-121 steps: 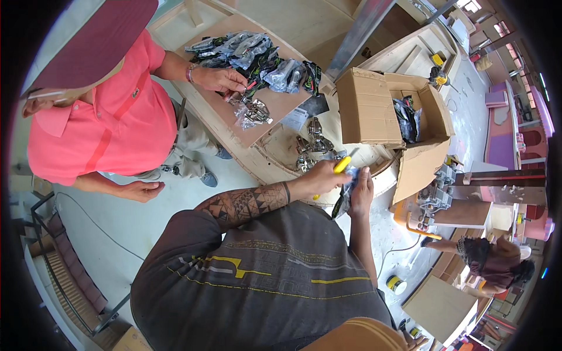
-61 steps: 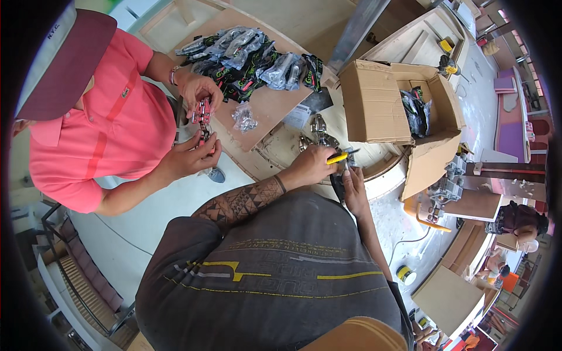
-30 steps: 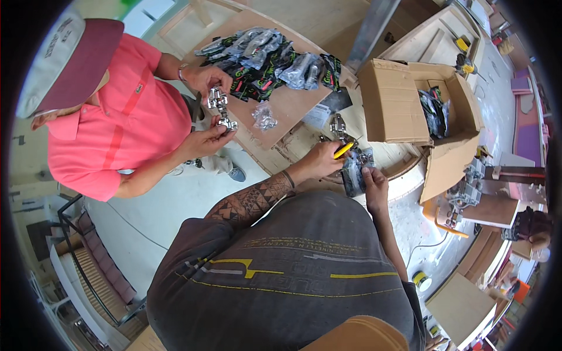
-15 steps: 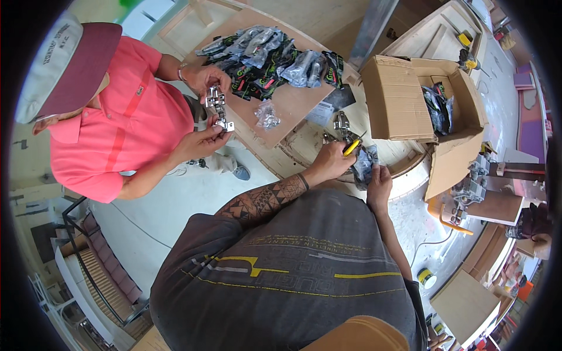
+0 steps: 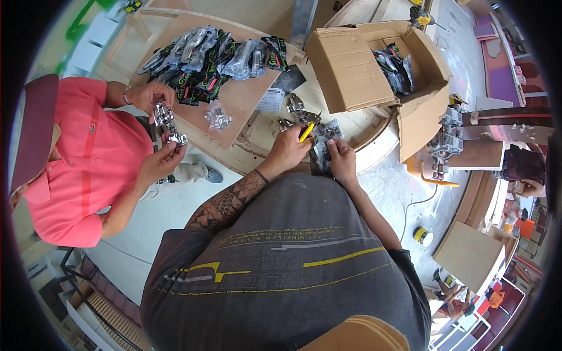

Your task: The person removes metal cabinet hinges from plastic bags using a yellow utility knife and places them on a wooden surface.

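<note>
My left hand (image 5: 288,151) is closed around a slim yellow-handled tool (image 5: 306,133) with a thin dark tip pointing up and away. Whether it is a knife or another cutter is hard to make out. Close beside it, my right hand (image 5: 342,159) pinches a clear and dark plastic packet (image 5: 320,157), whose contents are partly hidden. Just beyond my left hand, metal cabinet hinges (image 5: 297,105) lie on the curved wooden panel (image 5: 256,136). At left, a person in a pink shirt (image 5: 88,152) holds shiny hinges (image 5: 166,120) between both hands.
Several bagged hinges (image 5: 205,55) are heaped on a brown board (image 5: 239,111), near a small clear bag (image 5: 217,116) of metal parts. An open cardboard box (image 5: 354,73) with more packets stands at the right. Beyond it lies a yellow-and-black drill (image 5: 420,17).
The whole view has shifted, so the scene sits further left. My hands stay close together at the packet, and the tool's tip points more steeply upward. The other person still holds the hinges.
</note>
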### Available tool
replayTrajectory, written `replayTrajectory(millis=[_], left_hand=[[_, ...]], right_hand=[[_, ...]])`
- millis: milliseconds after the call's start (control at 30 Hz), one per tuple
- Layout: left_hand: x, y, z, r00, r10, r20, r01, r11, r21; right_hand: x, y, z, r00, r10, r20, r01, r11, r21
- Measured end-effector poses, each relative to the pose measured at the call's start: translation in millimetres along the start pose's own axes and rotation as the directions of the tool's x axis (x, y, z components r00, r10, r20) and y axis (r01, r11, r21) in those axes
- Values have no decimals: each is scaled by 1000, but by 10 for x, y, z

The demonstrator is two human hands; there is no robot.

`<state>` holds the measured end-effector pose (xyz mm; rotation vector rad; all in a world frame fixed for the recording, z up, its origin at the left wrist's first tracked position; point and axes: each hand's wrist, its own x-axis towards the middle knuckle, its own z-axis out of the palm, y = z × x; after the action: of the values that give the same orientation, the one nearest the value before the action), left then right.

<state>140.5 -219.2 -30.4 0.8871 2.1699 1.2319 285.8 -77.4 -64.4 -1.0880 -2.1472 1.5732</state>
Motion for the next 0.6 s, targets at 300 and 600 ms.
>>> replayTrajectory(millis=[300,600], left_hand=[[-69,-145,80,999,38,-13,-36,995,97],[21,-165,-128,991,50,124,-8,945,-326]], right_hand=[[1,-230,39,999,-17,28,25,939,-342],[150,4,-44,986,-32,163,51,992,-112]])
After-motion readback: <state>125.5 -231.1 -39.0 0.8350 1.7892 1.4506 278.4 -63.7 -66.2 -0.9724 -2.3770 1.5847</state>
